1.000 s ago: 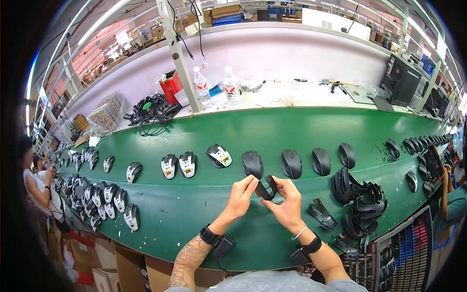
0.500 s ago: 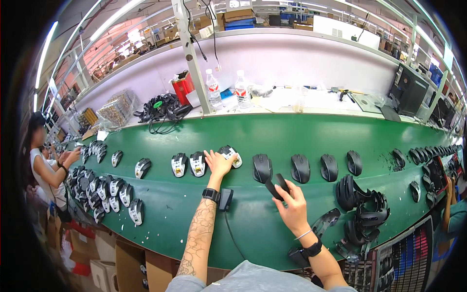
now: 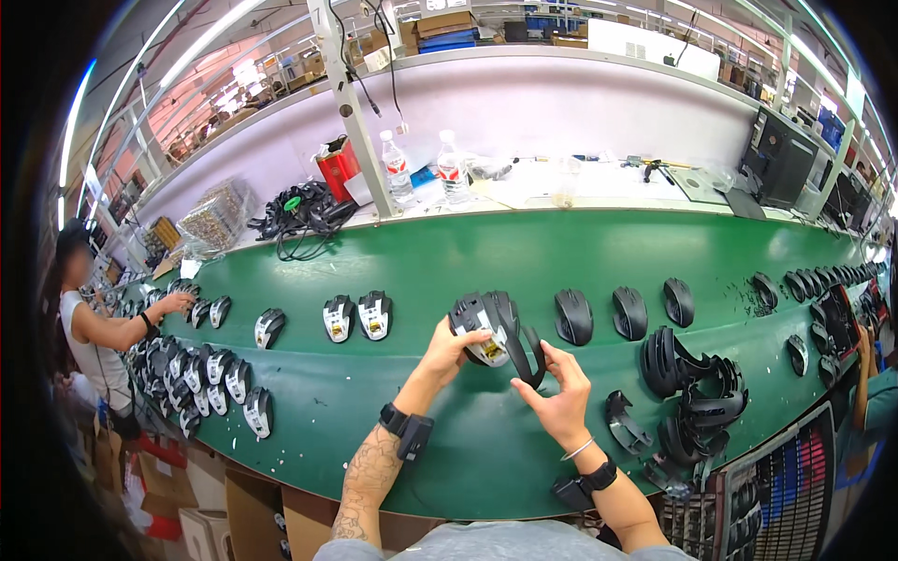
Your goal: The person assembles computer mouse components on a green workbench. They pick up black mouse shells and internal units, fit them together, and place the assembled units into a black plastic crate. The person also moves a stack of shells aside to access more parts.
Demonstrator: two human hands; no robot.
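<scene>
My left hand (image 3: 451, 348) is closed round an uncovered computer mouse (image 3: 470, 310), with its white and yellow inside showing at the rear. In my right hand (image 3: 561, 395), a curved black mouse cover (image 3: 529, 363) is gripped between thumb and fingers, close beside the uncovered mouse. A covered black mouse (image 3: 506, 313) shows right behind these two parts, partly hidden. To the left, two uncovered mice (image 3: 339, 319) sit side by side on the green work surface. Three covered black mice (image 3: 573, 317) stand in a row to the right of my hands.
Several black covers (image 3: 687, 397) lie heaped at right, with a loose shell (image 3: 627, 423) nearer me. Many uncovered mice (image 3: 192, 374) cluster at left, where a co-worker (image 3: 89, 327) reaches in. Water bottles (image 3: 453, 168) stand on the back ledge. A black rack (image 3: 781, 477) leans at the right edge.
My left hand has picked up the uncovered mouse and brought it right and nearer me. The cover in my right hand now meets it closely. The co-worker's arm has stretched toward the mice.
</scene>
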